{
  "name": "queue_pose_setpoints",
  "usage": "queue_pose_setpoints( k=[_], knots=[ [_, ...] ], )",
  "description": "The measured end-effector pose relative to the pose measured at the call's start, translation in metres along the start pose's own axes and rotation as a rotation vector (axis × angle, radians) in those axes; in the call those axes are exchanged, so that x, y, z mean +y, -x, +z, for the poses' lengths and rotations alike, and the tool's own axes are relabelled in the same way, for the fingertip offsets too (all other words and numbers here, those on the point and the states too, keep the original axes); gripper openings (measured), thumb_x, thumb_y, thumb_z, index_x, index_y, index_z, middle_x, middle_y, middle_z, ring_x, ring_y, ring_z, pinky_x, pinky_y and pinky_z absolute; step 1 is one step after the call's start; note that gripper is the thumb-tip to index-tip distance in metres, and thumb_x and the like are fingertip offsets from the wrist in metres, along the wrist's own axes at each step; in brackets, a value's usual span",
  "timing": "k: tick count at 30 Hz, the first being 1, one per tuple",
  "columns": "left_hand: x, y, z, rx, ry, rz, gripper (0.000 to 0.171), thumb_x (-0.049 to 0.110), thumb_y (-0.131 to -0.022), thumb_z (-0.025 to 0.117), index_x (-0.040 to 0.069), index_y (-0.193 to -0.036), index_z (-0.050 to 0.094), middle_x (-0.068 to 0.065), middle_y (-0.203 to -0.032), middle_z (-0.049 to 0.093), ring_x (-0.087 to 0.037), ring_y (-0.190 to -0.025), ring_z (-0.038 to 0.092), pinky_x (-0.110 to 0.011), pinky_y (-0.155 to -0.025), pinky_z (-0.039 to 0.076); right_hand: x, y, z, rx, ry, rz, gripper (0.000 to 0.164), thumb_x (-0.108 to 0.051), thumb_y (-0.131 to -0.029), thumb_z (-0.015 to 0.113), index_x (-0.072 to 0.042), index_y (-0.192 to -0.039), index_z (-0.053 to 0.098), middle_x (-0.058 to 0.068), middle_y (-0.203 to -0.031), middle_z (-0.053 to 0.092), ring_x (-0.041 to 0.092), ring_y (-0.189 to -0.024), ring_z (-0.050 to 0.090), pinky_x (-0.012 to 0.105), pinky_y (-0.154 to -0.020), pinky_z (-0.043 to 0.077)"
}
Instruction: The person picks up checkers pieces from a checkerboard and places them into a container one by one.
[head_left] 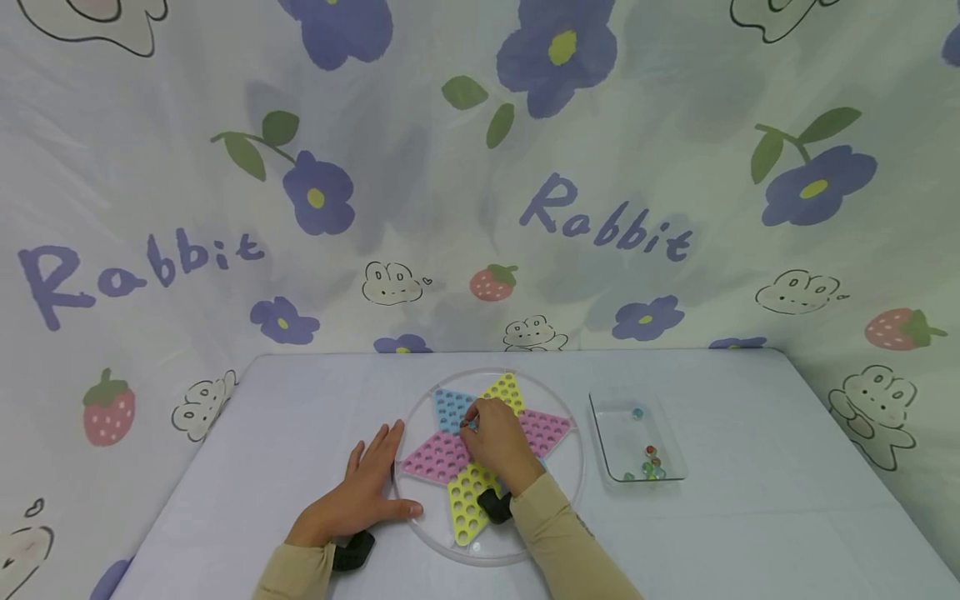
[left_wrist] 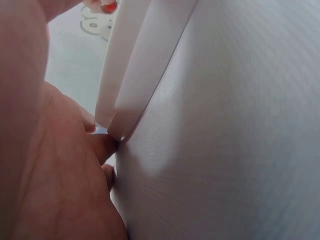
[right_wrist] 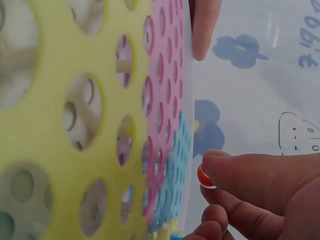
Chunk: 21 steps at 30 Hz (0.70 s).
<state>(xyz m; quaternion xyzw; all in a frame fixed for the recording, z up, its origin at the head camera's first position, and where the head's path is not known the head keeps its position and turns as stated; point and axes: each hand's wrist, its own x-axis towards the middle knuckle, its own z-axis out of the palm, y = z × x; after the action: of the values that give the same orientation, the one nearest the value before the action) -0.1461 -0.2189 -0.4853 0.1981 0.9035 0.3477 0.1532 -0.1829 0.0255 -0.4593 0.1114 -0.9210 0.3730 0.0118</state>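
A round clear-rimmed Chinese checkers board [head_left: 564, 492] lies on the table, its star of perforated pink, yellow and blue triangles [head_left: 452, 408]. My right hand [head_left: 498, 437] is over the middle of the star near the blue triangle. Between thumb and fingers it pinches a red-orange marble [right_wrist: 205, 177], held just off the board. My left hand [head_left: 362, 490] lies at the board's left edge with fingers spread, the thumb reaching over the rim. In the left wrist view, fingertips [left_wrist: 104, 146] touch the board's edge.
Right of the board stands a clear rectangular tray [head_left: 598, 442] holding several glass marbles [head_left: 650, 468], most of them near its front, one marble [head_left: 637, 413] farther back. A white cloth covers the table [head_left: 780, 500]. Behind hangs a printed curtain [head_left: 442, 208].
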Motion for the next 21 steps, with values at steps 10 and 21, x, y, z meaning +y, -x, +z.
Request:
queue_pose_setpoints(
  k=[10, 21],
  knots=[
    [-0.002, 0.0, 0.001, 0.002, -0.011, -0.003, 0.123, 0.05, -0.081, 0.08, 0.0, -0.16, 0.0, -0.022, -0.167, 0.002, -0.042, -0.152, -0.008, -0.062, -0.113, -0.014, -0.006, 0.009, -0.013, 0.001, -0.037, 0.012, 0.01, -0.012, -0.093, 0.071, -0.005, -0.1, 0.068, 0.002, -0.086, 0.054, 0.015, -0.078, 0.05, 0.029, -0.067, 0.045],
    [-0.001, 0.0, 0.001, 0.001, 0.002, 0.001, 0.123, 0.049, -0.081, 0.081, -0.001, -0.16, 0.0, -0.023, -0.167, 0.001, -0.042, -0.152, -0.008, -0.062, -0.113, -0.015, -0.002, 0.016, -0.025, 0.024, -0.059, -0.029, 0.01, -0.012, -0.094, 0.07, -0.004, -0.1, 0.069, 0.001, -0.084, 0.053, 0.016, -0.076, 0.048, 0.028, -0.065, 0.043]
  ],
)
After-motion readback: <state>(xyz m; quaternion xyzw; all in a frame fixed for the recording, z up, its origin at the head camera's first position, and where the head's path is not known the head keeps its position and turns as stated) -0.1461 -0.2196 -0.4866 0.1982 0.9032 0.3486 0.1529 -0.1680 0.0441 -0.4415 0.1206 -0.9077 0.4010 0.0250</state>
